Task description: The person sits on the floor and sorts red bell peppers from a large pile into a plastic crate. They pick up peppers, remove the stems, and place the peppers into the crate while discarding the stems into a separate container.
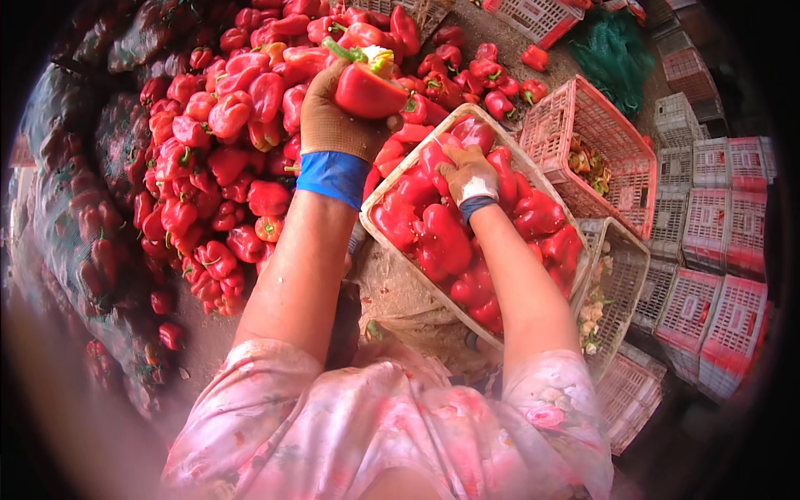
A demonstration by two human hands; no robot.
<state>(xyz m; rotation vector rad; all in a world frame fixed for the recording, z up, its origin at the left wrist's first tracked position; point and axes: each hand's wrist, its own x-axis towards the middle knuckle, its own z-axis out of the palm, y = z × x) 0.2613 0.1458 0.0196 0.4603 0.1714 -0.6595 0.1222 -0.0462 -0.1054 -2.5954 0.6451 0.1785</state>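
My left hand (340,122), in a brown work glove with a blue cuff, grips a red bell pepper (370,92). Its green stem and pale seed core stick up from the top of the pepper. Over the white plastic crate (431,286) is my right hand (469,172), in a brown and white glove, touching the red peppers (444,240) that fill it. Something thin and light shows at its fingertips; whether it holds a tool, I cannot tell. A large heap of red bell peppers (231,119) lies to the left, beyond my left forearm.
A red plastic crate (615,150) with pepper scraps (589,164) and a pale crate (619,281) with cores stand at right. Stacked crates (706,231) line the far right. Filled green mesh sacks (69,206) stand at left. A green net (612,59) lies at the upper right.
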